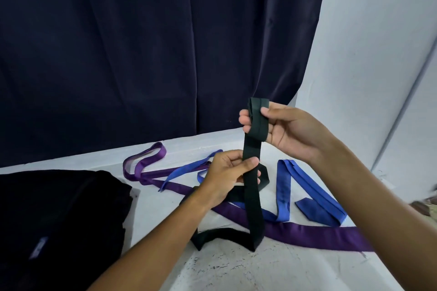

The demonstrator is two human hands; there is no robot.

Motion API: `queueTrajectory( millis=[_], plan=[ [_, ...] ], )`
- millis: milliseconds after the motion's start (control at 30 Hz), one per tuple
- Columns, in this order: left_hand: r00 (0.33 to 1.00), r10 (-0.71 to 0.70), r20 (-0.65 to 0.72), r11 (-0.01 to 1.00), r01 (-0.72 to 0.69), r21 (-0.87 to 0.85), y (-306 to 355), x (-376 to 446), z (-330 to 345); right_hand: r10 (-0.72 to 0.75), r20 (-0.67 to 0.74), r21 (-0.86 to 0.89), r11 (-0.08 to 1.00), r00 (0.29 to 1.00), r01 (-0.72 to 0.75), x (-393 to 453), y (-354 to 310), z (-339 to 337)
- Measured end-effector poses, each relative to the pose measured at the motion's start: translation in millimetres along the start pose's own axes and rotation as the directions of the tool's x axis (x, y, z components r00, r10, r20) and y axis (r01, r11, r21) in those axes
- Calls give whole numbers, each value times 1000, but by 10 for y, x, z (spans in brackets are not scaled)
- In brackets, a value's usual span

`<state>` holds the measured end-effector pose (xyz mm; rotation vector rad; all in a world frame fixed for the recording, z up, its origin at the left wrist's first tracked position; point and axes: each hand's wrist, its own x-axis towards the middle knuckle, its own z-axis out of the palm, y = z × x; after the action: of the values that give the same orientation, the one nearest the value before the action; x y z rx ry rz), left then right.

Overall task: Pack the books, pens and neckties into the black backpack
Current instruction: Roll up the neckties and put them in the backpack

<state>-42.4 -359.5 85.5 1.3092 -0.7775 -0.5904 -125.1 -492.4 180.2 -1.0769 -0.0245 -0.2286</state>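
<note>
A black necktie [253, 201] hangs upright over the white table [236, 267]. My right hand [283, 130] holds its folded top end, thumb pressed on the front. Lower down, my left hand [229, 172] pinches the same tie between thumb and fingers. The tie's lower part bends on the table and runs left. A purple necktie [307, 231] lies across the table under it. A blue necktie [286, 186] is spread behind and to the right. The black backpack [59, 219] lies flat at the left. No books or pens are in view.
A dark navy curtain [142, 54] hangs right behind the table. A pale wall [378, 54] stands at the right. The table's right edge runs diagonally under my right forearm. Something blurred sits at the far right edge [428, 205].
</note>
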Motion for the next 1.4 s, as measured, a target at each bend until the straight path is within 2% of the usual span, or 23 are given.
queueTrajectory(
  millis=[167, 300, 367, 433, 500, 567, 633, 733, 800, 900, 1000, 1100, 1200, 1267, 1333, 1400],
  plan=[
    [998, -66, -2, 997, 66, 37, 3, -144, -1, -69, -137, -110, 992, 988, 54, 59, -28, -136],
    [997, -77, 22, 996, 76, 45, 109, -269, 4, -201, -204, -316, 940, 958, 130, 118, 92, -314],
    [998, -61, 8, 998, 61, 11, 198, -310, 3, -272, -172, -510, 847, 947, 151, 130, 168, -390],
    [999, -48, -20, 999, 48, -14, 308, -325, -17, -312, -82, -702, 692, 946, 168, 122, 226, -456],
    [999, -35, -22, 999, 36, 17, 437, -315, -78, -250, 16, -789, 591, 968, 166, 111, 273, -522],
    [1000, -10, 13, 996, 9, 84, 590, -293, -181, -112, 65, -801, 587, 992, 119, 68, 301, -556],
    [997, 24, 77, 974, -41, 222, 744, -262, -328, 70, 89, -816, 577, 994, 32, 31, 325, -582],
    [980, 1, 197, 866, -99, 490, 936, -165, -565, 376, 123, -829, 547, 918, -113, -49, 348, -553],
    [961, -52, 272, 809, -119, 576, 999, -84, -680, 517, 226, -783, 601, 826, -162, -95, 348, -526],
    [953, -86, 291, 806, -105, 583, 962, 12, -770, 561, 402, -625, 746, 723, -230, -131, 335, -531],
    [964, -108, 242, 869, -26, 493, 762, 67, -827, 456, 592, -332, 889, 664, -314, -127, 314, -563],
    [972, -104, 211, 946, 32, 322, 495, 101, -826, 280, 729, -84, 942, 625, -324, -83, 297, -511],
    [977, -86, 196, 983, 51, 176, 282, 114, -708, 121, 737, 131, 940, 665, -316, -57, 296, -385],
    [988, -54, 143, 997, 46, 61, 202, 105, -570, 54, 676, 239, 927, 735, -288, -47, 289, -290],
    [996, -60, 58, 998, 61, -14, 152, 98, -427, -4, 538, 241, 959, 843, -149, -30, 257, -212],
    [999, -42, -9, 999, 41, -26, 124, 87, -329, -71, 421, 184, 983, 904, -9, -5, 197, -132]
  ],
)
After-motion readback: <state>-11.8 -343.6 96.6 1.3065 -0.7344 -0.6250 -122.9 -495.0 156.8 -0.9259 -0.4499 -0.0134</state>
